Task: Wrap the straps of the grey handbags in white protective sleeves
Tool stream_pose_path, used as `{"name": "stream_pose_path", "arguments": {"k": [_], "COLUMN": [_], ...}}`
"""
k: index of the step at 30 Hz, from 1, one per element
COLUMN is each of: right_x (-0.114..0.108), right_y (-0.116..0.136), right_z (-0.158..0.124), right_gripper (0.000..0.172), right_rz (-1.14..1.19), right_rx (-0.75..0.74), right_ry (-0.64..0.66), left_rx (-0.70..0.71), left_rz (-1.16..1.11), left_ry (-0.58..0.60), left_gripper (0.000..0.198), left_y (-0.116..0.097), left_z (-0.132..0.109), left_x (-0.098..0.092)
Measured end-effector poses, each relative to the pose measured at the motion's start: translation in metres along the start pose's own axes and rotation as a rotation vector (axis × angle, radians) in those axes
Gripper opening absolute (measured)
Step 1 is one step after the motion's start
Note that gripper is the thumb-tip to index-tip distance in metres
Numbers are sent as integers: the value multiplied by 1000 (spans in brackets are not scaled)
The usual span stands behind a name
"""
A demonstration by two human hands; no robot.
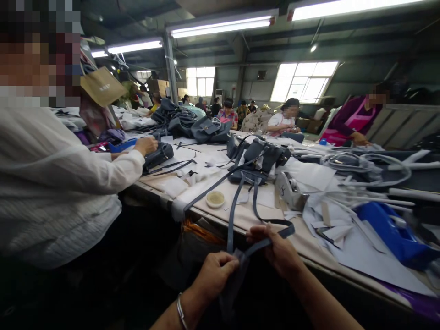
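A dark blue-grey bag [256,160] lies on the cluttered table [202,158], its long straps [234,208] hanging over the front edge toward me. At the lower middle my left hand [216,275] is closed in a pinch on a thin translucent wrap [237,277] beside the strap's lower part. A silver bracelet circles that wrist. My right hand [277,247], a little higher and to the right, has its fingers wrapped on the other stretch of strap, which loops up past the fingertips. Part of the wrap hangs blurred below my hands.
A round dish [215,199] sits near the table edge. Right of the bag stand a metal tape dispenser [291,190], paper scraps and a blue dispenser [395,233]. A person in white [68,183] works close at left. More bags [209,128] are piled behind.
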State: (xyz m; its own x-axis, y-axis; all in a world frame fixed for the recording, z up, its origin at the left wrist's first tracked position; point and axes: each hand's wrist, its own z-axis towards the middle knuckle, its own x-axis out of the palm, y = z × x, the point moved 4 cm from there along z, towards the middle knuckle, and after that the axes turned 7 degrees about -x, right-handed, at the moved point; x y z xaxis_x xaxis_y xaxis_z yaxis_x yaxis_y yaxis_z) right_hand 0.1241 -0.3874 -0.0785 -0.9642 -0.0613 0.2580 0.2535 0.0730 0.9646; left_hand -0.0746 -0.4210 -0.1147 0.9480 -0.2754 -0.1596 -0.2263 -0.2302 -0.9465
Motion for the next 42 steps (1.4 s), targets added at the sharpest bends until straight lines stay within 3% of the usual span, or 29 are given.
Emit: {"name": "stream_pose_path", "arguments": {"k": [3, 6, 8, 12, 15, 19, 21, 26, 32, 36, 39, 42], "right_x": [21, 31, 26, 4, -1, 18, 27, 28, 25, 22, 18, 18], "right_y": [-18, -35, -39, -28, -21, -26, -31, -41, -52, -54, -50, -46], "right_z": [-14, -24, -22, -7, 1, -5, -10, -17, -18, -15, -13, -15], "right_gripper": [50, 56, 63, 54, 43, 46, 49, 49, 35, 30, 28, 26], "right_rz": [-436, -546, -391, 135, 124, -297, -373, -264, -201, -151, -147, -174], "right_rx": [-153, -157, -46, 124, 69, -70, -117, -28, 1, 35, 30, -8], "right_ry": [220, 342, 293, -21, -128, 10, 94, 164, -6, -63, 4, 136], "left_rx": [27, 30, 7, -39, -69, -75, -52, -59, -57, -25, -15, -13], "left_rz": [-20, -36, -36, -59, -116, -203, -233, -289, -297, -290, -354, -313], "left_ry": [31, 47, 26, -46, -56, -48, -56, -80, -97, -25, 40, 13], "left_gripper": [29, 33, 33, 33, 34, 38, 38, 41, 45, 45, 41, 41], "left_y": [-4, -4, -1, 5, 8, 7, 5, 1, -2, -1, -1, -5], "left_z": [-2, -4, -4, -2, 1, 5, 7, 9, 14, 15, 16, 17], "left_x": [2, 1, -1, -2, 2, 9, 8, 5, 12, 13, 8, 2]}}
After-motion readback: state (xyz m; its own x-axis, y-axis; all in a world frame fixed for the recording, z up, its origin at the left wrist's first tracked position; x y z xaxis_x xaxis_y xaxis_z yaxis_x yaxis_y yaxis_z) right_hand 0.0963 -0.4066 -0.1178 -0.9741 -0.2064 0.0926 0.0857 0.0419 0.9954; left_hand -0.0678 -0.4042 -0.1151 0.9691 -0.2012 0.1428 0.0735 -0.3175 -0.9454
